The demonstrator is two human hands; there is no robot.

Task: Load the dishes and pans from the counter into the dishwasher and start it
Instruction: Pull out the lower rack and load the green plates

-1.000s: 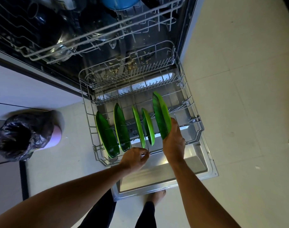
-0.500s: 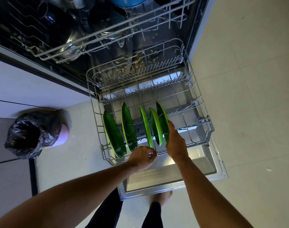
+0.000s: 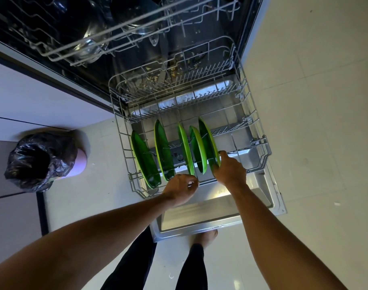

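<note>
The lower rack is pulled out over the open dishwasher door. Five green plates stand on edge in a row along the near part of the rack, running left to right.

The right hand grips the rightmost plate at its near edge, with the thumb on the right face and the fingers tucked into the gap beside the neighbouring plate. This plate stands in the rack, leaning slightly right.

The left hand is at the near rim of the rack with its fingers curled. Whether they pinch a wire or hold nothing cannot be determined.

The upper rack, at far left, carries dark cookware. A bin lined with a black bag stands on the floor, left of the rack.
</note>
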